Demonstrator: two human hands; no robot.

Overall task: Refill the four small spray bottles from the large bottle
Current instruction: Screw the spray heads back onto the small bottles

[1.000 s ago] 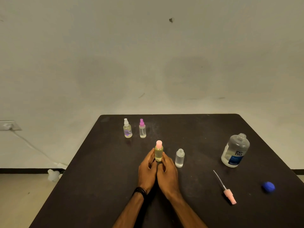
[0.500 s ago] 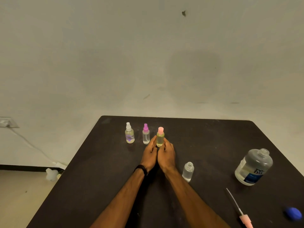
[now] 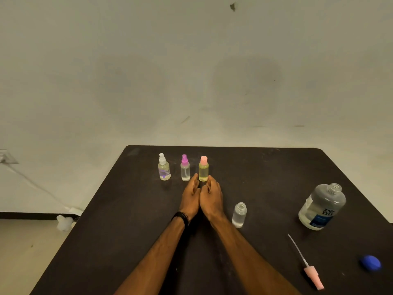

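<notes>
Three capped small spray bottles stand in a row at the back of the black table (image 3: 119,220): a white-topped bottle (image 3: 164,170), a magenta-topped bottle (image 3: 185,170) and a yellowish pink-capped bottle (image 3: 203,170). My left hand (image 3: 191,195) and my right hand (image 3: 212,196) lie side by side just in front of the pink-capped bottle, fingertips flanking its base with the fingers loose. A fourth small bottle (image 3: 239,215) stands uncapped to the right of my right wrist. The large clear bottle (image 3: 322,206) stands open at the right.
A pink spray head with its long tube (image 3: 311,273) lies on the table near the front right. A blue cap (image 3: 370,262) lies beside it near the right edge. On the floor at the left sit a cable and a white object (image 3: 64,222).
Both hands carried the pink-capped bottle from the table's middle to the back row beside the magenta-topped bottle. The fingers have slid down from its body to its base.
</notes>
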